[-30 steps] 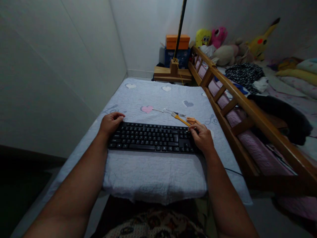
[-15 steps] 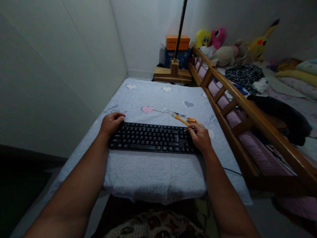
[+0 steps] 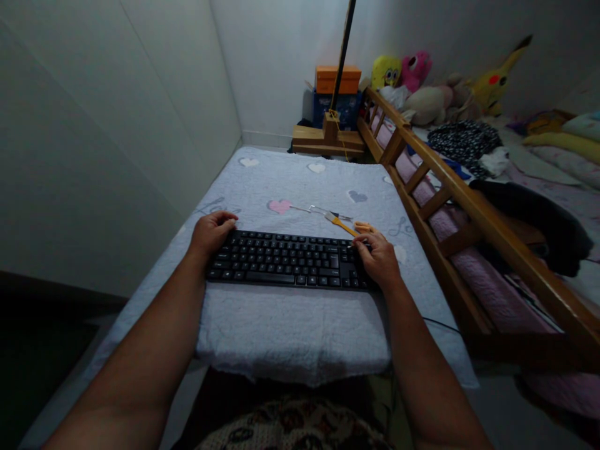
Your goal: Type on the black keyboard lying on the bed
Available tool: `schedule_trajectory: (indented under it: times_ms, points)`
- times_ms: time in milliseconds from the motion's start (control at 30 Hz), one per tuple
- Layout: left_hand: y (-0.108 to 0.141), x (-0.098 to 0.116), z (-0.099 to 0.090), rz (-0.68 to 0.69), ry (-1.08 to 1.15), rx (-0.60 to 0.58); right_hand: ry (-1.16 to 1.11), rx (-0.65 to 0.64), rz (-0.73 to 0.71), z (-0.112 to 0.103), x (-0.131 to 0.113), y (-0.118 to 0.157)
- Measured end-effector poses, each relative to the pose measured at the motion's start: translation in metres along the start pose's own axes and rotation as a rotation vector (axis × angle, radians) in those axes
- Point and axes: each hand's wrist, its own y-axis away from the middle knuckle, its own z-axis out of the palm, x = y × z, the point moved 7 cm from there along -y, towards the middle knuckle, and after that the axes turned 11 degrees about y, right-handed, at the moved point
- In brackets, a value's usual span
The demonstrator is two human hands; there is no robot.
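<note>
Across the cloth-covered bench (image 3: 290,331) lies a black keyboard (image 3: 281,259), both ends partly hidden. The left hand (image 3: 212,234) curls at its back left corner, the right hand (image 3: 377,257) over its right end; whether either grips anything, I cannot tell. A yellow brush's (image 3: 344,225) near end is hard to make out.

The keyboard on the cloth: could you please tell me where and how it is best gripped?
Probably by both short ends, left hand and right hand coming from either side: the keyboard is wide, flat and lies crosswise on the cloth.
</note>
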Motion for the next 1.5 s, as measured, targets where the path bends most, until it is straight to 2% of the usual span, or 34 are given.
schedule_trajectory:
  times_ms: [300, 733, 1100, 1367, 1500]
  points:
    - [-0.003, -0.002, 0.0, 0.005, -0.034, -0.004, -0.013, 0.049, 0.013, -0.007, 0.005, 0.001]
    - [0.0, 0.002, 0.0, 0.007, -0.039, -0.003, -0.008, 0.006, -0.028, 0.003, 0.0, 0.001]
    - [0.001, 0.005, 0.0, -0.018, -0.038, 0.017, -0.011, 0.0, -0.053, -0.001, -0.005, 0.003]
    - [-0.001, -0.002, 0.0, 0.018, -0.043, -0.001, -0.03, -0.059, -0.044, -0.001, -0.008, 0.005]
    - [-0.002, -0.003, 0.0, 0.021, -0.045, -0.01, -0.022, -0.044, -0.026, 0.0, -0.006, 0.005]
